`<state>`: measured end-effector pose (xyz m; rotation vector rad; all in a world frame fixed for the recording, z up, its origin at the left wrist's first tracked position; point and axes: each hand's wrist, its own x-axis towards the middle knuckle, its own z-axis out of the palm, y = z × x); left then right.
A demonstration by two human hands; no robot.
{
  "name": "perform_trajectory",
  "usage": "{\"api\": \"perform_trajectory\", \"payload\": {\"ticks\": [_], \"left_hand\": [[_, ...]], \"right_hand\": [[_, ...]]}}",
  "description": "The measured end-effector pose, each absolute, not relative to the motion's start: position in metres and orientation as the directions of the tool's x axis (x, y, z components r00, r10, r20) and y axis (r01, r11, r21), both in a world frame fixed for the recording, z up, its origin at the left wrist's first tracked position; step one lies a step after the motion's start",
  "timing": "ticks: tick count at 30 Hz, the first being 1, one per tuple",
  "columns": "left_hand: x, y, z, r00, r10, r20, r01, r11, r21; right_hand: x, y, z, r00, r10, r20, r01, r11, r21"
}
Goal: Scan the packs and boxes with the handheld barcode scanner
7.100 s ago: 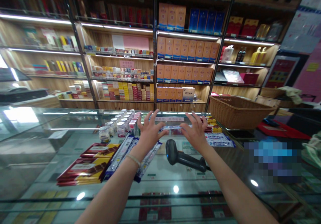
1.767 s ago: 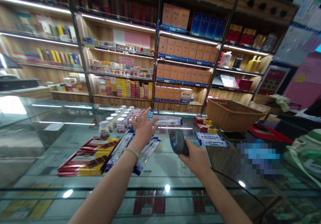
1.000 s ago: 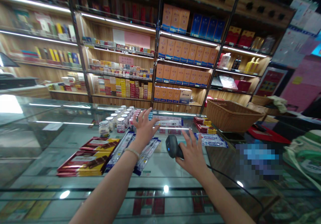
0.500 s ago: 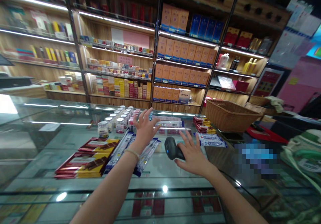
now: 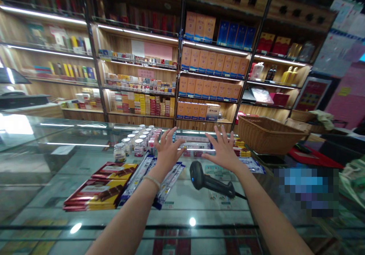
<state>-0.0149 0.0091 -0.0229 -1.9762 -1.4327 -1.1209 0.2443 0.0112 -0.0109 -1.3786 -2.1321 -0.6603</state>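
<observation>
My left hand point(image 5: 167, 149) is spread above the glass counter, holding nothing. It is nearest to several small white-lidded jars point(image 5: 138, 147) on its left and long blue-and-white packets point(image 5: 171, 179) partly hidden under my wrist. My right hand point(image 5: 221, 148) has its fingers apart and is empty, just beyond a black barcode scanner point(image 5: 212, 182) that lies on the glass. Between the hands, farther back, lies a clear and blue packet point(image 5: 196, 145). Left of my forearm sit stacked red-and-yellow chocolate bars point(image 5: 99, 186).
A wicker basket point(image 5: 269, 137) stands at the right end of the counter. More yellow packs point(image 5: 242, 147) and blue-and-white packets point(image 5: 252, 164) lie before it. Shelves of orange boxes point(image 5: 211, 61) and small cartons line the back wall. The scanner's cable runs right, under my forearm.
My right hand has moved off the scanner, forward and up, leaving the scanner lying on the glass. My left hand stays open in nearly the same place. The view has shifted slightly.
</observation>
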Motion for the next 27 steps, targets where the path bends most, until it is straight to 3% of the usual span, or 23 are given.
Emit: {"api": "perform_trajectory", "payload": {"ticks": [18,27], "left_hand": [[-0.009,0.008,-0.026,0.187,0.527,0.829,0.921,-0.387,0.038],[-0.003,0.004,-0.024,0.212,0.54,0.814,0.909,-0.416,0.039]], "right_hand": [[0.238,0.022,-0.05,-0.361,0.363,0.859,0.895,0.393,0.209],[0.24,0.02,-0.049,-0.351,0.393,0.85,0.899,0.396,0.188]]}}
